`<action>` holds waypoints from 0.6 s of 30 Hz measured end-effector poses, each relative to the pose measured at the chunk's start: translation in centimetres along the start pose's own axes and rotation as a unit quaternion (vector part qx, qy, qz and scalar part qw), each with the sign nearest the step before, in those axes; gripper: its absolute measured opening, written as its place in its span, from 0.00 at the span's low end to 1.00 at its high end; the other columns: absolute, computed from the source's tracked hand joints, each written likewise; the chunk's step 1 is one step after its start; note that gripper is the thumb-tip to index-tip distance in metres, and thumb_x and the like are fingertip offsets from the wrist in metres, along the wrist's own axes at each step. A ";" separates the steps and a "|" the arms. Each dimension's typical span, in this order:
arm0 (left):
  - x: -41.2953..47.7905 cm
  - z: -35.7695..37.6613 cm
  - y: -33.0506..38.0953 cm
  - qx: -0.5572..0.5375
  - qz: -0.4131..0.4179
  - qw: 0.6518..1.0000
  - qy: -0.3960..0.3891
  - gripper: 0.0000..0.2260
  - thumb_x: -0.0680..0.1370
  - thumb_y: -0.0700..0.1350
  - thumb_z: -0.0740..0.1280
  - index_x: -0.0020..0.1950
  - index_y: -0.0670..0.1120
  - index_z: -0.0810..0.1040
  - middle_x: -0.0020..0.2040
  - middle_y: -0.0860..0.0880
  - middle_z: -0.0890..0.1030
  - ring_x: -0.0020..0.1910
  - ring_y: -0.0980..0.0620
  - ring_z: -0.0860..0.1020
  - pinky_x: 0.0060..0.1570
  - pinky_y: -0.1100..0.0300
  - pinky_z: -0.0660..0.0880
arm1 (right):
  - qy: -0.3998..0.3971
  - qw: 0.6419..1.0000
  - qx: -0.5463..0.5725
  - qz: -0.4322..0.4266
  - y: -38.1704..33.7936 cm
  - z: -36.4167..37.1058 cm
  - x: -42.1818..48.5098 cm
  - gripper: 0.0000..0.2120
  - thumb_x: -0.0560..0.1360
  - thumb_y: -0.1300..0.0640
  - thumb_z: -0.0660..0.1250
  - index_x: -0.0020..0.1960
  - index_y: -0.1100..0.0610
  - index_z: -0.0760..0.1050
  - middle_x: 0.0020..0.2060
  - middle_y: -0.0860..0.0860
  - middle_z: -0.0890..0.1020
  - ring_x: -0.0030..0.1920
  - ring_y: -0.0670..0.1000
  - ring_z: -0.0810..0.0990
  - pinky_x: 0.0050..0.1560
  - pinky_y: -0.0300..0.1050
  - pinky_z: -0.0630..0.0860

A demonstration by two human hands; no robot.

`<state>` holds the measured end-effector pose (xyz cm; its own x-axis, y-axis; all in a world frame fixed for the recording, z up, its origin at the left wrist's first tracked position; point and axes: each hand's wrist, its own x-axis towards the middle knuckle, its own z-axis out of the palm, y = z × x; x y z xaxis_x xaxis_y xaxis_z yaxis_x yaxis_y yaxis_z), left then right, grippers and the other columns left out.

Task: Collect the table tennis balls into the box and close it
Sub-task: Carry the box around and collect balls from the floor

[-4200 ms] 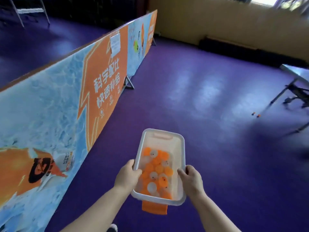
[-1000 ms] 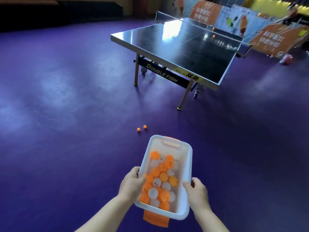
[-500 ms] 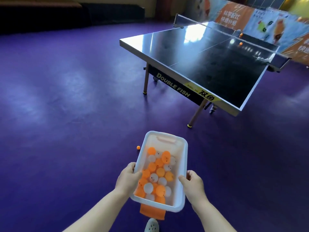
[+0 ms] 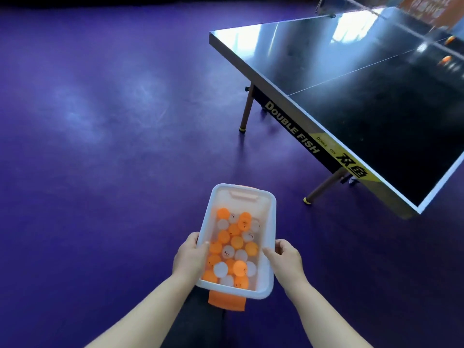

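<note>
Gripping one box: left hand, right hand; two balls on table.

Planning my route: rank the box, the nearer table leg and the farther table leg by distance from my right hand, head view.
1. box, gripped at its right rim by the right hand.
2. nearer table leg, ahead to the right.
3. farther table leg, well ahead, under the table's left corner.
</note>
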<state>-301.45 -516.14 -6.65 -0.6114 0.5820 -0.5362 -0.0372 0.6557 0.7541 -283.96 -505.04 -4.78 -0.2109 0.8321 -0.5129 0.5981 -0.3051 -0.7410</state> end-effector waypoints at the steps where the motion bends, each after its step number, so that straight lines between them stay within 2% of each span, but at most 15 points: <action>1: 1.7 0.4 0.9 -0.004 -0.002 1.000 0.004 0.04 0.78 0.48 0.59 0.49 0.55 0.72 0.45 0.53 0.79 0.45 0.51 0.78 0.49 0.46 0.79 | -0.004 1.000 -0.002 -0.001 -0.8 0.0 1.9 0.03 0.74 0.55 0.67 0.47 0.53 0.76 0.42 0.49 0.82 0.44 0.49 0.81 0.41 0.45 0.79; 4: 7.0 1.6 3.5 -0.002 -0.019 1.000 0.015 0.05 0.78 0.48 0.59 0.52 0.53 0.73 0.44 0.53 0.79 0.43 0.51 0.78 0.46 0.49 0.79 | -0.013 1.000 -0.010 0.011 -3.2 -0.2 7.6 0.06 0.75 0.56 0.66 0.53 0.52 0.74 0.46 0.47 0.80 0.47 0.46 0.79 0.39 0.39 0.76; 7: 11.9 2.6 5.8 0.008 -0.049 0.998 0.043 0.05 0.78 0.47 0.58 0.52 0.53 0.72 0.43 0.53 0.79 0.42 0.50 0.78 0.42 0.52 0.77 | -0.018 0.999 -0.037 0.032 -5.0 -0.6 13.3 0.10 0.75 0.57 0.65 0.56 0.52 0.73 0.47 0.47 0.80 0.47 0.48 0.80 0.46 0.45 0.79; 12: 18.7 3.6 7.6 0.024 -0.100 0.990 0.101 0.06 0.80 0.44 0.57 0.55 0.53 0.70 0.44 0.53 0.77 0.41 0.51 0.76 0.36 0.57 0.72 | -0.050 0.996 -0.062 0.042 -6.8 -0.3 22.1 0.07 0.76 0.60 0.63 0.52 0.52 0.74 0.44 0.49 0.80 0.41 0.48 0.80 0.44 0.43 0.77; 18: 25.0 5.7 6.5 0.006 -0.192 0.964 0.183 0.07 0.79 0.44 0.57 0.55 0.52 0.70 0.45 0.49 0.78 0.42 0.46 0.76 0.40 0.54 0.72 | -0.129 0.982 -0.124 0.066 -6.1 1.6 32.3 0.07 0.75 0.60 0.62 0.48 0.51 0.76 0.42 0.48 0.81 0.37 0.48 0.80 0.45 0.47 0.78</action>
<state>-312.53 -494.57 -17.32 -0.7926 0.0882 -0.6034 -0.3086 0.7954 0.5217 -295.72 -477.06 -17.50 -0.2884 0.6390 -0.7131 0.7966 -0.2531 -0.5490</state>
